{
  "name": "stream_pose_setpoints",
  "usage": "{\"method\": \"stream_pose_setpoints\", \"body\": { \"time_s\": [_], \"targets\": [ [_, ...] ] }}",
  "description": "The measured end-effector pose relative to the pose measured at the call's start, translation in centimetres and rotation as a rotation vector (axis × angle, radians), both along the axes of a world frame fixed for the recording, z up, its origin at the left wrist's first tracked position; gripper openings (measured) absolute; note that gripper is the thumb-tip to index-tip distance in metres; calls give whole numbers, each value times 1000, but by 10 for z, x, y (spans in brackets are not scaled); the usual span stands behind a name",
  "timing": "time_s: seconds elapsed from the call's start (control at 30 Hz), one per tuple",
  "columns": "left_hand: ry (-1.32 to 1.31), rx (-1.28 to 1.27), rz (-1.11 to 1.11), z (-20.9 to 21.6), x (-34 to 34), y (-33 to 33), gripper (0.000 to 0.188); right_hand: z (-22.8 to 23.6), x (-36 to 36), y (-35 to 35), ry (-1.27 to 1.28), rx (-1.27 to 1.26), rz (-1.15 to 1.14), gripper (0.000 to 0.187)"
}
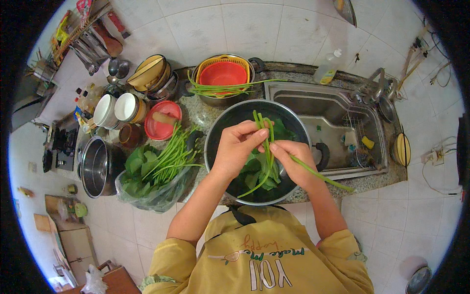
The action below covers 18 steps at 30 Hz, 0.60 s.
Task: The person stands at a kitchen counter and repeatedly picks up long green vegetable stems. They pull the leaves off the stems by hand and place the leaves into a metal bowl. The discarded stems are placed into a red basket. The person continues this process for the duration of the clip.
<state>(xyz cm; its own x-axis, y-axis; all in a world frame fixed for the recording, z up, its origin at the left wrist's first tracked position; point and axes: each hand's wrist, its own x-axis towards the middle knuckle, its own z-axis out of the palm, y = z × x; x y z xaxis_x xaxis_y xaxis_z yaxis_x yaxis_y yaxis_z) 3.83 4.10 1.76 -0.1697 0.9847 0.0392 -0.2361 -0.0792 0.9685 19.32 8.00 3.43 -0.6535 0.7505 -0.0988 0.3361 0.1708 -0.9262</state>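
Above a wide dark pot [215, 122] both my hands work on long green stems [269, 157]. My left hand [243, 142] pinches them near their upper ends, thumb against fingers. Close beside it, my right hand [292, 159] is closed on the same bunch, and one stem runs out below it to the right, past the pot's rim. Green leaves [254, 171] lie inside the pot under my hands. At the left, a clear plastic bag [152, 196] holds more leafy stems [171, 159]. Peeled-looking thin stems [225, 89] rest across a red basket [224, 73] behind the pot.
To the right is a steel sink [313, 115] with a faucet [374, 83] and a wire rack [360, 139]. A detergent bottle [329, 66] stands behind it. Leftward are an empty pot [95, 166], stacked bowls [126, 108] and a red bowl [163, 120].
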Motion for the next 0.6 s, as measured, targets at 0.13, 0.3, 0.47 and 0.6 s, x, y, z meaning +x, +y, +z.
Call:
{"method": "stream_pose_setpoints", "body": {
  "time_s": [0.13,0.3,0.47,0.6],
  "targets": [
    [-40,-30,-80,0,-2,-1,13,-18,1,4,138,256,68,26],
    [-32,-29,-106,1,-2,-4,9,-11,3,2,126,-33,121,27],
    [-76,-9,-112,0,0,-6,7,-14,6,5,161,-414,230,27],
    [-164,-6,-85,-7,-5,-4,12,-5,6,3,73,-398,285,26]
  ]
}}
